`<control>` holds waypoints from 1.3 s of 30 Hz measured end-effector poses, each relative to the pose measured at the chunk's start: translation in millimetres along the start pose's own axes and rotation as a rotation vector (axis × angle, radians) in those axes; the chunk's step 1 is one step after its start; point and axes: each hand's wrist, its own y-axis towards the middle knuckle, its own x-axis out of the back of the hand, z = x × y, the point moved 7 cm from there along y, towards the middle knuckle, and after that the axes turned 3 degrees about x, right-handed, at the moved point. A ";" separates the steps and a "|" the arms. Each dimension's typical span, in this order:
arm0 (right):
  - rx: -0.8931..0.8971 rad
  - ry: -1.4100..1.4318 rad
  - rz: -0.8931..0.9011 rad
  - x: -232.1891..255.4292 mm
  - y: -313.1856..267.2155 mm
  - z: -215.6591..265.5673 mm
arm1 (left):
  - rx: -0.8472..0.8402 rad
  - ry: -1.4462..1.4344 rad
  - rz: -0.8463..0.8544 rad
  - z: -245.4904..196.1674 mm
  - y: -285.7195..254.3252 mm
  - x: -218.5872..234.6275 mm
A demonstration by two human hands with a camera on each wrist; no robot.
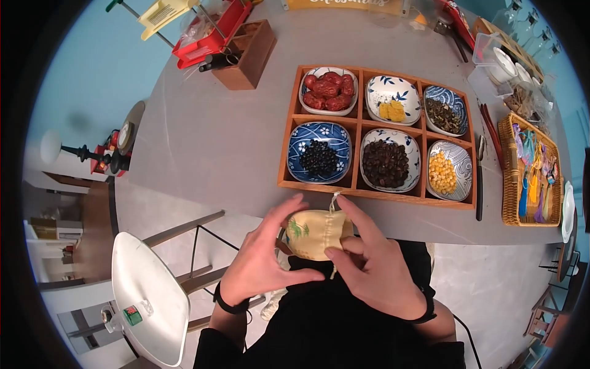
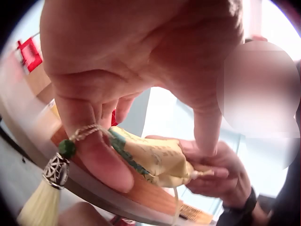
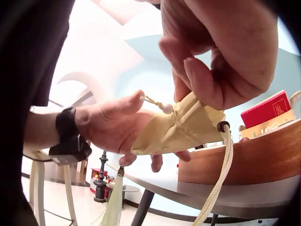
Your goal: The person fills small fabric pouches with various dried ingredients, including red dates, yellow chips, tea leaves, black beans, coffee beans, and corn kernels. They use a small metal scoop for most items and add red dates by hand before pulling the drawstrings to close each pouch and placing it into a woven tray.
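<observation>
A small pale-yellow drawstring pouch (image 1: 309,234) with a green printed design is held over the table's front edge. My right hand (image 1: 384,270) pinches it near its gathered neck between thumb and curled fingers. Around the pouch's other end, my left hand (image 1: 255,258) spreads its fingers and thumb wide. In the left wrist view a pale tassel (image 2: 41,202) with a green bead (image 2: 67,149) hangs from a thin cord that crosses a left finger. The right wrist view shows a white bead (image 3: 167,108) on the drawstring and a thick cream cord (image 3: 218,172) hanging down.
Just beyond the hands sits a divided wooden tray (image 1: 399,198) with several bowls of red dates, dark beans, dried leaves and yellow kernels. A wicker basket (image 1: 509,206) of tassels lies right. A wooden box (image 1: 253,74) stands far left, a white chair (image 1: 147,295) below.
</observation>
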 end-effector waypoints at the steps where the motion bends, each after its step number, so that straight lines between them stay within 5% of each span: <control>1: 0.025 -0.014 -0.039 -1.7 3.3 1.8 | -0.097 0.289 -0.148 -13.0 -0.1 2.2; 6: 0.040 -0.027 0.089 -3.8 7.7 22.2 | -0.057 0.377 -0.227 2.1 7.7 0.0; 9: 0.267 -0.187 0.101 23.0 2.6 33.4 | -0.122 0.105 -0.105 11.0 10.5 10.5; 11: 0.623 -0.370 0.233 18.2 -1.4 48.6 | -0.121 -0.042 -0.011 17.2 11.2 9.5; 12: 0.653 -0.490 0.315 11.7 -1.3 52.1 | -0.140 -0.151 0.067 17.5 13.2 6.0; 17: 0.640 -0.684 0.393 -13.3 16.2 40.5 | -0.219 -0.274 0.157 7.8 18.4 3.6; 23: 0.557 -0.711 0.610 -15.2 20.6 61.8 | -0.047 -0.117 0.354 23.8 18.3 4.6; 26: 0.433 -0.539 0.406 29.1 36.2 96.2 | -0.096 -0.165 0.251 36.8 17.2 17.7; 29: 0.317 -0.878 0.075 71.8 88.7 103.8 | -0.100 -0.290 0.166 40.7 14.0 28.2; 30: 0.368 -0.910 0.061 75.3 106.9 106.1 | -0.106 -0.382 0.152 39.4 13.3 29.0; 31: 0.620 -1.038 -0.044 76.3 121.1 109.4 | -0.113 -0.472 0.137 37.1 13.2 30.1; 35: 0.532 -0.978 -0.030 72.3 173.3 92.6 | -0.156 -0.660 0.155 20.3 17.3 27.3; 39: 0.567 -1.079 -0.066 55.3 182.2 77.8 | -0.201 -0.543 0.145 27.8 19.2 22.2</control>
